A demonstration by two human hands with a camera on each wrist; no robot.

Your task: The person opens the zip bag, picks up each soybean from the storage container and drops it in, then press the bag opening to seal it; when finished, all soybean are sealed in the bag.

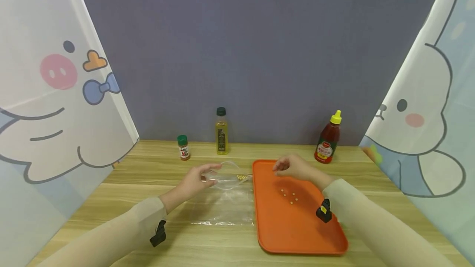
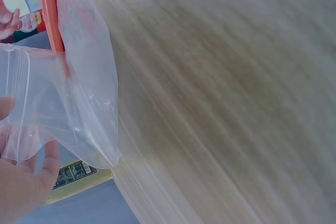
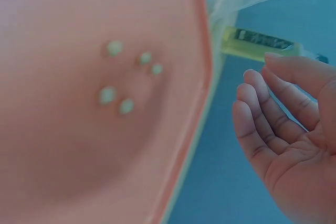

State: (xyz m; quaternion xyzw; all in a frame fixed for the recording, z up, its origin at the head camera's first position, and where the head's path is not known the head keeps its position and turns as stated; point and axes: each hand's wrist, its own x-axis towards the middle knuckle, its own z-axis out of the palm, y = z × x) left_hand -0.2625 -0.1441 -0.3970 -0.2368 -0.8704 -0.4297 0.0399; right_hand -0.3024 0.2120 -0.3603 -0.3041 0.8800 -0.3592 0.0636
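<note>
My left hand [image 1: 196,182] holds a clear zip bag [image 1: 222,207] near its mouth, which is spread apart. Between thumb and fingers the film of the bag [image 2: 47,98] shows in the left wrist view. A small cluster of yellow beans [image 1: 242,177] appears at the bag's right side. Above the orange tray [image 1: 300,234] hovers my right hand [image 1: 295,168], fingers loosely bent, thumb tip close to the index finger. Its palm [image 3: 294,166] faces the right wrist camera, and no bean is visible in it. Several pale beans [image 3: 107,95] lie scattered on the tray.
Behind the bag stand a green-capped spice jar [image 1: 183,148] and an oil bottle [image 1: 221,133]. A red sauce bottle [image 1: 328,139] with a yellow tip is at the back right. A grey panel [image 1: 241,52] closes off the table's [image 1: 208,246] far side.
</note>
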